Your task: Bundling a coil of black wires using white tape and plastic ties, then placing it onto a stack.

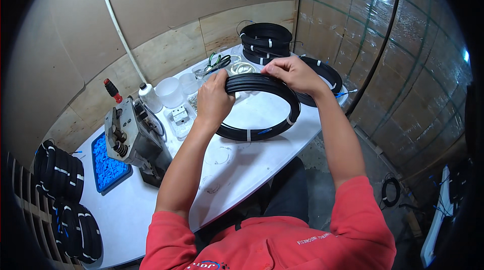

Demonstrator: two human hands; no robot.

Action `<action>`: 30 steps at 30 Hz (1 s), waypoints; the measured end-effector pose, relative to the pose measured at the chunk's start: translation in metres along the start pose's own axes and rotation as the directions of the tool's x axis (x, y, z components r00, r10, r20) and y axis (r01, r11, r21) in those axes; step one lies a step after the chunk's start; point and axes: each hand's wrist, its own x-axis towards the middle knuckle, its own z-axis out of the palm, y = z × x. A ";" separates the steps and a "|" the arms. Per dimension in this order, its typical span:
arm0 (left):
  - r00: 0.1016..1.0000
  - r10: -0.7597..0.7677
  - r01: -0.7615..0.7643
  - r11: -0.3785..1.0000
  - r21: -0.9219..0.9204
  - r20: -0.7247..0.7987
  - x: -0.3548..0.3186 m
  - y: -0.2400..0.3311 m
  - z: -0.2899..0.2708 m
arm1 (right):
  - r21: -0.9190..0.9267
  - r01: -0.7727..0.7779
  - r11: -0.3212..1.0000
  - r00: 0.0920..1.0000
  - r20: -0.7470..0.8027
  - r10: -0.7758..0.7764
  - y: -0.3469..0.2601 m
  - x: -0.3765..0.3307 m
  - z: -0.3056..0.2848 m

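Observation:
A large black cable coil (272, 119), bound with white ties, is tilted up above the white table (237, 169). My left hand (213, 99) grips its left rim. My right hand (291, 74) pinches the coil's far top edge. Both forearms reach up from the lower edge, in red sleeves. The coil's near rim rests close to the tabletop.
A stack of black coils (266, 42) stands at the table's far end, another coil (325, 76) behind my right hand. A grey metal machine (133, 136), a blue tray of small blue parts (108, 164), plastic cups (170, 91), a bottle (149, 97) and pliers (218, 62) lie left. More coils (63, 194) stack far left.

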 end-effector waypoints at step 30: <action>0.970 0.146 -0.163 0.984 0.074 0.194 0.029 0.001 0.003 | -0.565 0.130 0.815 0.988 0.002 -0.157 -0.007 0.004 0.039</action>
